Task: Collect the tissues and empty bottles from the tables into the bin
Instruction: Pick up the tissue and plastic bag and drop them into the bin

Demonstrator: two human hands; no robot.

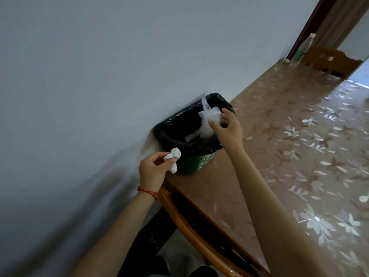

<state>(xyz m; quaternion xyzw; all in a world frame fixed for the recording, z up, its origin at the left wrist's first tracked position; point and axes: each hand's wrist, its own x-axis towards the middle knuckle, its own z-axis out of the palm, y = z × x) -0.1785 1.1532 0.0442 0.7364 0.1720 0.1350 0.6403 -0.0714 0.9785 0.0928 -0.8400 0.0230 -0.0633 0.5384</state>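
Observation:
A green bin [195, 162] lined with a black bag stands on the table against the wall. My left hand [152, 169] pinches a crumpled white tissue [173, 156] just beside the bin's near rim. My right hand [229, 126] is over the bin's mouth, its fingers on a crumpled clear plastic bag [209, 118] that hangs above the opening. Some pale scrap lies inside the bin. A plastic bottle [304, 47] stands at the far end of the table.
The long table [279, 146] has a glossy floral cover and a wooden edge. A grey wall runs along its left side. A wooden chair back [329, 60] and a small white object [287, 60] sit at the far end near a doorway.

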